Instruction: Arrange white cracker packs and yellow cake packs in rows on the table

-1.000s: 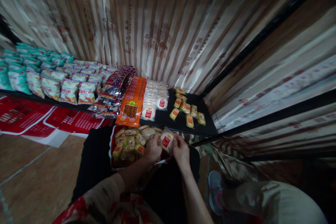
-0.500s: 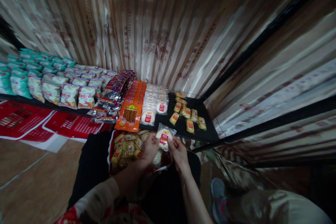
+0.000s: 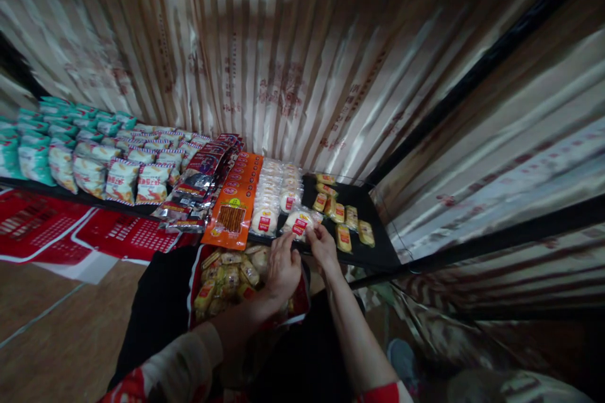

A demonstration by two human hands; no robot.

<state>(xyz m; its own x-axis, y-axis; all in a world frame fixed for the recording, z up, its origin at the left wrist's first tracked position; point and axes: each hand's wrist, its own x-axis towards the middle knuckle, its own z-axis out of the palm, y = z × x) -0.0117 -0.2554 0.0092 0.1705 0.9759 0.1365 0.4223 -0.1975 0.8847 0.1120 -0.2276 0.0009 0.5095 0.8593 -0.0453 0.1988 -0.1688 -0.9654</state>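
At the black shelf (image 3: 365,198), a white packet (image 3: 299,224) runs roughly sideways, label up

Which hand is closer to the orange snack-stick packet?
Left. The left hand is below and right of the orange snack-stick packet; the right hand is farther right, holding a cracker packet.

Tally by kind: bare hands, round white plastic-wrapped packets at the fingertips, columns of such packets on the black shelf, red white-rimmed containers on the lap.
Left hand and right hand: 2
Touched round white packet: 1
Columns of such packets behind: 2
Red white-rimmed container: 1
Total: 6
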